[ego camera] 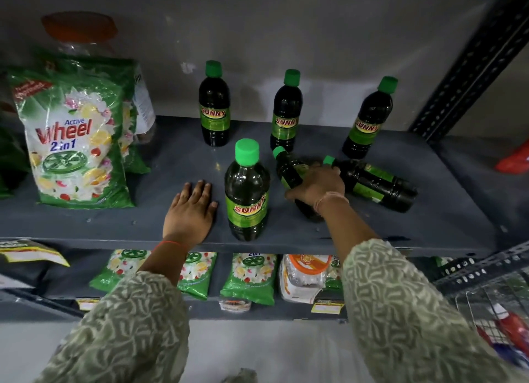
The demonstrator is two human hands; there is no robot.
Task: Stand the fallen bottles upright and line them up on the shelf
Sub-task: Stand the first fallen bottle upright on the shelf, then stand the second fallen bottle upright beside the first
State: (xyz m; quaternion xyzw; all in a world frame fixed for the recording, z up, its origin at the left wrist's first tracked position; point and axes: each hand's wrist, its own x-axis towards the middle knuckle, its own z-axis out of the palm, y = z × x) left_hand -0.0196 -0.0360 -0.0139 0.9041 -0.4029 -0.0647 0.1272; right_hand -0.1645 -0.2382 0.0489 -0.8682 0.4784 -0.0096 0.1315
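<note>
Dark green "Sunny" bottles with green caps stand on the grey shelf [171, 165]. Three are upright along the back: left [214, 104], middle [286, 110] and right [367, 119]. Another upright bottle [247, 190] stands near the front edge. Two bottles lie on their sides to its right. My right hand [317, 186] is wrapped around the nearer fallen bottle [287, 167], hiding its lower body. The other fallen bottle [375, 183] lies just beyond it, cap pointing left. My left hand [191, 210] rests flat on the shelf, left of the front bottle, holding nothing.
A green "Active Wheel" detergent bag [74, 142] stands at the shelf's left, a clear jar with an orange lid [80, 36] behind it. A perforated metal upright [472, 67] bounds the right side. More detergent packs [246, 276] fill the lower shelf. A wire basket [498, 311] sits at lower right.
</note>
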